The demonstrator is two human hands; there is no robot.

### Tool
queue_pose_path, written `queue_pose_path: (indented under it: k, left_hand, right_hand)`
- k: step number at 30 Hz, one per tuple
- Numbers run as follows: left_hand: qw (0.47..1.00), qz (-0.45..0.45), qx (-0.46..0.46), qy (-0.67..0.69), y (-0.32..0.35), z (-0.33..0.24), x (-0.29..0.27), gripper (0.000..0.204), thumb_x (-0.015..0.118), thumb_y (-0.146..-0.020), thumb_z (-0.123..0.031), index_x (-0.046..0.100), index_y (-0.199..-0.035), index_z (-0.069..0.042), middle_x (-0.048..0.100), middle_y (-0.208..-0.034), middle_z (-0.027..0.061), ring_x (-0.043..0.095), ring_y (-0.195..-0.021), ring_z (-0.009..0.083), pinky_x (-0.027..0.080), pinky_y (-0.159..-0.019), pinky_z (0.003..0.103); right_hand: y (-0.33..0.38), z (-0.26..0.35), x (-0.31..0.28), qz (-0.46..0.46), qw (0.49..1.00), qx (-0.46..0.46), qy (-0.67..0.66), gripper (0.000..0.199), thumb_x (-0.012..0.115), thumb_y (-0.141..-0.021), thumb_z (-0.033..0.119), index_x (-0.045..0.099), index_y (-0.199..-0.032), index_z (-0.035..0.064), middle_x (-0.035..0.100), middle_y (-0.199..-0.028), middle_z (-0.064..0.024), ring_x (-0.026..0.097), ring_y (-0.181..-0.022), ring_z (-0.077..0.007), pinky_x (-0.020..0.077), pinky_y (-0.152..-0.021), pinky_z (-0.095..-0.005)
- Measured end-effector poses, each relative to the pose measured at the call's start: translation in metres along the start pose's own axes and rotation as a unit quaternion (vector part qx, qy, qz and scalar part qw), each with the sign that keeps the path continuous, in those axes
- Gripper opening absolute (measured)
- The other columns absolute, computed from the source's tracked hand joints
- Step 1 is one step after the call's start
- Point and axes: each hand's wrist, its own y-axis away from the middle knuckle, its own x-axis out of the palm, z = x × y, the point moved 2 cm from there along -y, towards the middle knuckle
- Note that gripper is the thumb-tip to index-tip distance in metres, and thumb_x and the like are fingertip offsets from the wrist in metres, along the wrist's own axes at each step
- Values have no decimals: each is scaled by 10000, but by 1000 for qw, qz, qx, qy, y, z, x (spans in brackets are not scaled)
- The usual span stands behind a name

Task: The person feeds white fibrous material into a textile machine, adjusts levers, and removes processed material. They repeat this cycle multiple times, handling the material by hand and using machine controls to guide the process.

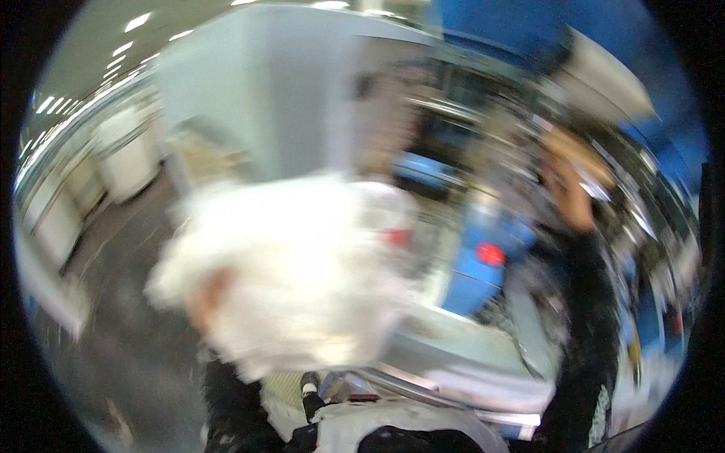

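A big, loose mass of white fluffy fibre [302, 257] fills the middle of the head view. My left hand [208, 302] grips it at its lower left side; most of the fingers are buried in the fluff. On the right, my right hand [568, 195] reaches up into the machine [472, 268], against a tan, elongated roller-like part [578, 151]. Motion smears its fingers, so whether they close around that part is unclear. Dark sleeves cover both my forearms.
A round red button-like spot [490, 254] stands out on the blue part of the machine. Behind the fibre rises a tall pale grey panel [257, 90]. White bins [128, 155] line the far left. A pale ledge [468, 347] runs close to my body.
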Motion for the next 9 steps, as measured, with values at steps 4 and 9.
queue_pose_path:
  k: [4, 9]
  left_hand:
    - [988, 37, 0, 149, 15, 0, 25, 593, 730, -771, -288, 471, -1248, -48, 611, -1131, 89, 599, -1019, 183, 465, -893, 305]
    - [973, 69, -30, 217, 24, -44, 20, 361, 733, -758, -165, 550, -1049, -54, 558, -1163, 59, 515, -1062, 138, 402, -919, 302]
  right_hand:
    - [0, -68, 2, -114, 945, 161, -259, 462, 440, -977, 264, 356, -1386, 66, 442, -1343, -128, 443, -1222, -237, 377, -1021, -350]
    - [-22, -81, -46, -204, 976, -60, 48, 517, 461, -960, 325, 398, -1370, 17, 453, -1346, -176, 440, -1229, -297, 335, -1033, -423]
